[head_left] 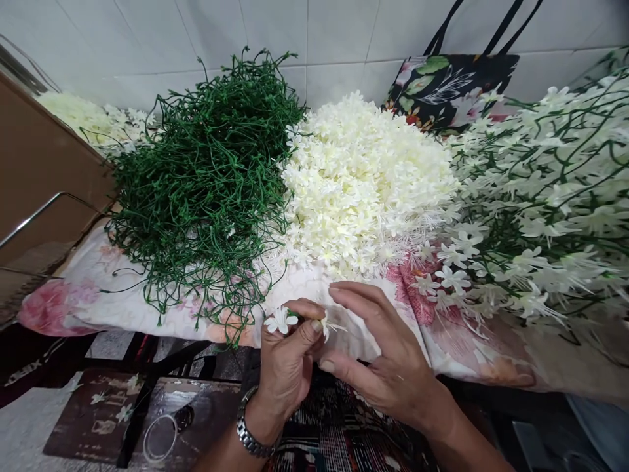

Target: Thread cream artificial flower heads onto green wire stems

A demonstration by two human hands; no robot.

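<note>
My left hand (289, 367), with a watch on its wrist, pinches a small artificial flower stem between thumb and fingers. One white artificial flower (281, 320) shows at the left of the pinch, and another white blossom (328, 326) with thin stamens sticks out at the right. Most of the stem is hidden by the fingers. Beside it my right hand (381, 347) is open, thumb and fingers apart around the right-hand blossom, with nothing visibly gripped. Behind the hands lie a heap of green plastic stems (206, 170) and a heap of loose cream-white blossoms (363, 177).
Assembled white flower sprays (555, 216) are piled at the right. A floral cloth (113, 288) covers the table. A cardboard box (44, 137) stands at the left, and a black floral bag (452, 88) leans against the tiled wall. Below is a brown board (93, 419) with fallen blossoms.
</note>
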